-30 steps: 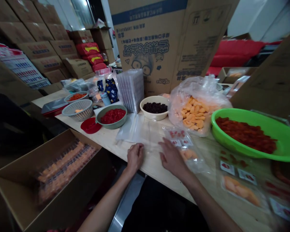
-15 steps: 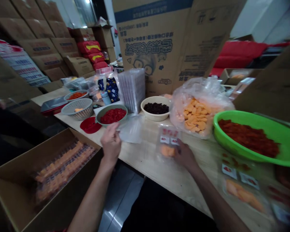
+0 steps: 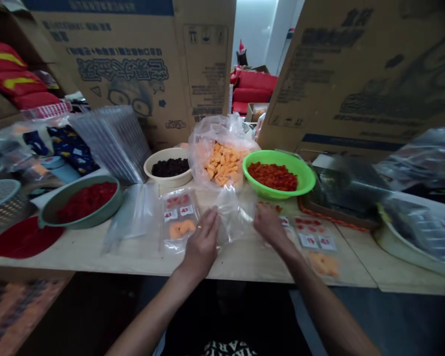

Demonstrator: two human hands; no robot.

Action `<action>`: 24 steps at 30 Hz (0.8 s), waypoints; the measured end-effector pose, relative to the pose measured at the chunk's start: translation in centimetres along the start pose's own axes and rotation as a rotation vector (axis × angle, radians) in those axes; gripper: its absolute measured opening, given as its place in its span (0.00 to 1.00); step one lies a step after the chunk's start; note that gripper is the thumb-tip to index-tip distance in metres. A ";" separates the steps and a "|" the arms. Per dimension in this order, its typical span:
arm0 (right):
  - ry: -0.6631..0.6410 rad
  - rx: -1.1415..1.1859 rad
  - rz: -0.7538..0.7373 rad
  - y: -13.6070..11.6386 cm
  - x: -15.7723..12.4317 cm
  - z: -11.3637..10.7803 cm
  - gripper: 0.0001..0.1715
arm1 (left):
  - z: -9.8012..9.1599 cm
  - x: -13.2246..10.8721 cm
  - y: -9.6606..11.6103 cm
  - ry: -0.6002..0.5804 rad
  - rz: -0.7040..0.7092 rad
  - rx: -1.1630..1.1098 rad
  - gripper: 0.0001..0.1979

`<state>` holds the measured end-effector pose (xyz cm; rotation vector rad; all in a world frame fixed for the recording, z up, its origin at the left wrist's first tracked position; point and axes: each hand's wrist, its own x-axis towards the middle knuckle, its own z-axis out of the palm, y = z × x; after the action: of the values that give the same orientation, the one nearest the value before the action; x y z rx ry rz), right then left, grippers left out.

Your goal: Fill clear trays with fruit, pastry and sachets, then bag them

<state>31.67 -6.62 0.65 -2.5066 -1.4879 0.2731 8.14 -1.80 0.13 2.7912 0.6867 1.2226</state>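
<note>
A clear plastic bag (image 3: 233,215) is spread between my two hands above the table. My left hand (image 3: 203,242), fingers pressed together, grips its left side. On the bag's other side my right hand (image 3: 270,225) is closed in a fist on the edge. Left of my left hand lies a filled clear pack (image 3: 178,229) with red pieces, two small printed sachets and orange slices. A similar pack (image 3: 316,241) lies to the right, and another is partly hidden under my right hand. A pile of flat clear bags (image 3: 131,212) rests farther left.
Along the back stand a cream bowl (image 3: 148,170) of dark fruit, a big bag of orange slices (image 3: 222,165) and a green basin (image 3: 304,180) of orange-red pieces. A grey-green bowl (image 3: 81,216) of red pieces stands left. Large cartons (image 3: 133,64) wall the table's back.
The view has turned right. My left hand has moved from the flat bags to the middle with a clear bag. My right hand has left the filled pack and now grips the bag too.
</note>
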 end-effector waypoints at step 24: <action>-0.048 0.300 0.438 1.0 2.4 2.4 0.35 | 5.3 -4.6 1.7 -0.532 -0.154 0.014 0.26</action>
<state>33.03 -4.80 -2.10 -2.5553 -0.8170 0.5814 9.82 -4.33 -6.40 2.8118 0.8319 0.4150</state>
